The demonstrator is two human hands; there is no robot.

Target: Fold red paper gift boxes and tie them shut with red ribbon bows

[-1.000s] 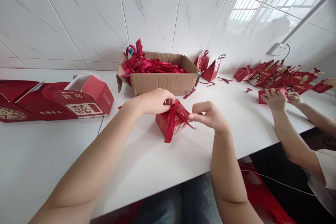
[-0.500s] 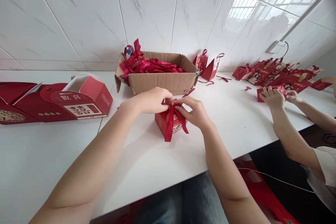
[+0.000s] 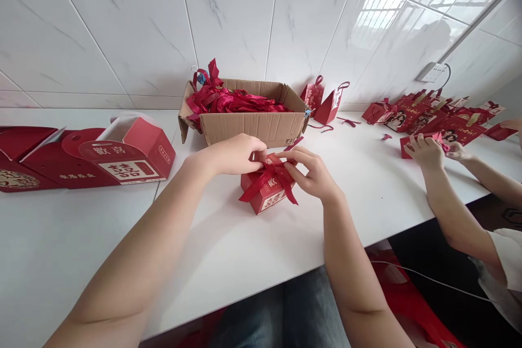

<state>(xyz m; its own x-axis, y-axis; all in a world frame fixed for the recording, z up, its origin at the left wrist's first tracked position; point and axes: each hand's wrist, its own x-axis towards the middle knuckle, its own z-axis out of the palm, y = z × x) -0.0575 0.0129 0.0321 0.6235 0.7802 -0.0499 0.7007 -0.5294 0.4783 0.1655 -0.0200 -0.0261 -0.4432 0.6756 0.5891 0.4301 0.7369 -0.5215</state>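
Note:
A small red gift box (image 3: 265,199) with pale lettering stands on the white table in front of me. Across its top lies a red ribbon (image 3: 253,189) tied in a bow, its two tails spread to left and right. My left hand (image 3: 242,155) pinches a loop of the ribbon at the box's upper left. On the upper right, my right hand (image 3: 312,171) has thumb and fingers closed on the ribbon's other loop. The fingers partly hide the loops and the back of the box.
Behind the box is a cardboard box (image 3: 248,128) full of red ribbons. Large red boxes (image 3: 126,155) stand at left. Two red pouches (image 3: 326,109) lean near the wall. At right, another person's hands (image 3: 426,152) work on a red box beside several red packages (image 3: 460,130).
The ribbon tails have swung outward from hanging down the box's front, uncovering more lettering. My right hand has shifted slightly right, and the bow's loops look more pulled apart.

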